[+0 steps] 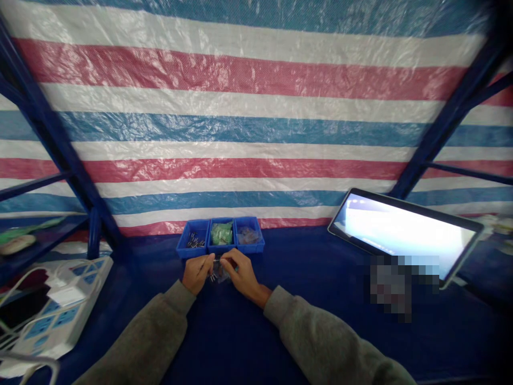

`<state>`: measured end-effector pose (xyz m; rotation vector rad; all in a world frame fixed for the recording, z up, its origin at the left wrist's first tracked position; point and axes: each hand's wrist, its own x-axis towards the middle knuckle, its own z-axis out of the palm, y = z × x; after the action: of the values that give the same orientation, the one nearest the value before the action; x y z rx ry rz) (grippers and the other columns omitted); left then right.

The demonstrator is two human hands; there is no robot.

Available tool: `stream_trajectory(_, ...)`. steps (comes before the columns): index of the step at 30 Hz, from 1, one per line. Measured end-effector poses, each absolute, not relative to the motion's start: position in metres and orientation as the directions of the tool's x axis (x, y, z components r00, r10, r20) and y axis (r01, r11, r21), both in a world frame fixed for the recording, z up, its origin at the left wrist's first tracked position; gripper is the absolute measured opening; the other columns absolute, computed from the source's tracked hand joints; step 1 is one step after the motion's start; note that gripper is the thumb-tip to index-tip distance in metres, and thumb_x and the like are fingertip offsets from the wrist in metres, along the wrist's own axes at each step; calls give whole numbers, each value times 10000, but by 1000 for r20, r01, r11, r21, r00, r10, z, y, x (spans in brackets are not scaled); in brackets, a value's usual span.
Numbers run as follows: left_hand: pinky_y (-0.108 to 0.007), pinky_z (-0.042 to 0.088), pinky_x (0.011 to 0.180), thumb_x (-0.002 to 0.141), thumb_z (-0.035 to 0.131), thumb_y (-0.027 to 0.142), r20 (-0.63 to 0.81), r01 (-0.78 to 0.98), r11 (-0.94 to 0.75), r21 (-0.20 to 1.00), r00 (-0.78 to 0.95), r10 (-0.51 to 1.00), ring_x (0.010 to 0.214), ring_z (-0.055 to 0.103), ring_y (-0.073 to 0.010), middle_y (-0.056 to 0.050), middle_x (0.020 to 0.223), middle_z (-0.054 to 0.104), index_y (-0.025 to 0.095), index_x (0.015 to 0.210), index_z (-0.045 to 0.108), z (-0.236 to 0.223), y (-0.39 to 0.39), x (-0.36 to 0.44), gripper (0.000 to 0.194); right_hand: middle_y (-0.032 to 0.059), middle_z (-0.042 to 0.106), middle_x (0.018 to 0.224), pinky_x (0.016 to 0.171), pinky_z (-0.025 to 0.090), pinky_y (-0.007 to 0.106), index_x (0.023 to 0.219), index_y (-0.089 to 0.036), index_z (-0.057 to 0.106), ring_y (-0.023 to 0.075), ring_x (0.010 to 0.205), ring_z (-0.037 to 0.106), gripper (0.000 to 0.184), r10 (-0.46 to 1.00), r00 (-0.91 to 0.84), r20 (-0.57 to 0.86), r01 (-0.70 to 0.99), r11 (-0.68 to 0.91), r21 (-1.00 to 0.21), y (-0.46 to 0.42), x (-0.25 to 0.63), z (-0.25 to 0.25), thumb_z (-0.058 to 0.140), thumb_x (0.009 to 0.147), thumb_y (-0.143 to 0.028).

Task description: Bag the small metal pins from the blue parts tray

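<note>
My left hand (197, 272) and my right hand (242, 274) meet over the blue table, just in front of three small blue bins. Thumb and fingers of both hands are pinched at the top of a small clear plastic bag (220, 274). Slim metallic pieces show at the bag, too small to name. The left bin (185, 252) has several dark and silvery metal pieces (195, 240) in it. Green plastic packets (222, 233) fill the middle bin. In the right bin (254, 248) lie clear plastic bags (247, 235).
A lit screen (404, 230) leans at the right, with a blurred-out patch before it. To the left lies a white power strip (86, 305) with a plugged-in charger (66, 289) and cables. Blue metal posts (76, 155) and a striped tarp (248, 128) stand behind the table (228, 337).
</note>
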<state>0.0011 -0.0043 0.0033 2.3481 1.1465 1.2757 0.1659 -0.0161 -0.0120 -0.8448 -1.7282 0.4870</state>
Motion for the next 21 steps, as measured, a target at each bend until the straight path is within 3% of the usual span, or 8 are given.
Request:
stream_trajectory(6,-211,387,556,901,388,247,617,552,-672,493,323,718,486,488,-83,13,499,501,157,522,500,4,-4,0,406,16,543,716,633,387,246,761,-177,586,126,670,493,224,730,-138,669,260,679,-687,-16,166,-10,457,900,-294)
stream_trajectory(14,-226,434,654,867,475,278,652,568,-674,472,290,701,661,558,-115,-26,756,614,160,835,591,5,-4,0,168,7,524,692,644,387,241,695,-174,554,120,663,492,280,748,-95,657,266,655,-707,-13,166,-13,424,912,-293)
stream_trajectory(21,-215,423,607,868,471,294,676,598,-673,435,276,683,595,542,-103,-8,651,588,163,724,582,7,-4,0,223,15,539,701,632,384,242,731,-170,580,122,652,489,269,762,-92,641,288,636,-716,-14,167,-12,429,910,-304)
